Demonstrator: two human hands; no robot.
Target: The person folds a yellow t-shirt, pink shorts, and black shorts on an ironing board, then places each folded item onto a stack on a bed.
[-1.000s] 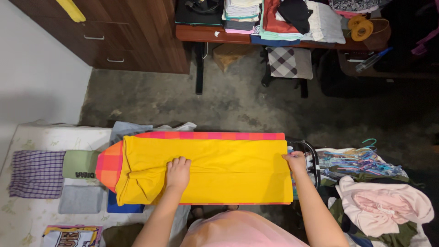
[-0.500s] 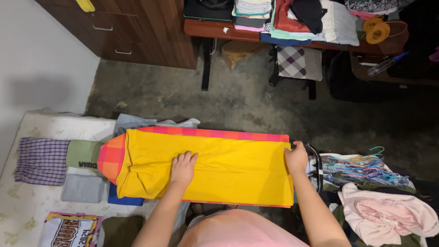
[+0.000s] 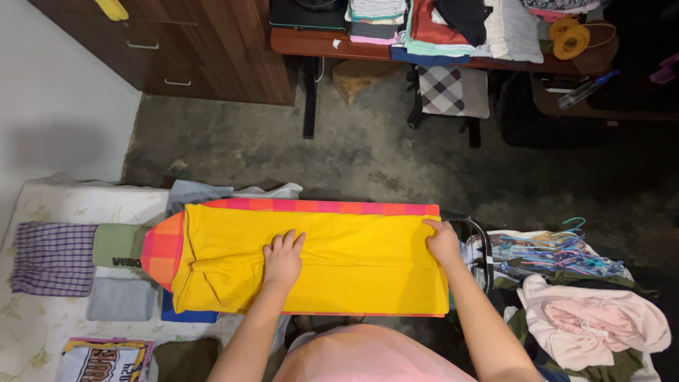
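The left hand (image 3: 283,259) lies flat, fingers spread and palm down, on the middle of a yellow garment (image 3: 311,258) that is stretched along an ironing board (image 3: 164,249) with a pink and orange checked cover; it grips nothing, and its weight seems to pin the cloth so it cannot slide. Off to the right of that hand, the right hand (image 3: 444,244) sits at the garment's far edge with its fingers curled over the hem, apparently pinching the cloth to keep it taut between the two hands, though how tightly it closes cannot be told from above. A long crease runs through the cloth from one hand to the other. Beyond the left hand, past the rounded end of the board, folded clothes (image 3: 53,256) lie in a row on a bed, likely set there to stay flat and out of the way. Just past the right hand hang a bundle of coloured hangers (image 3: 548,249), and nearer the person than these lies a pink garment (image 3: 594,320) on a loose heap. Far ahead of both hands, a table (image 3: 311,42) carries stacks of folded clothes.
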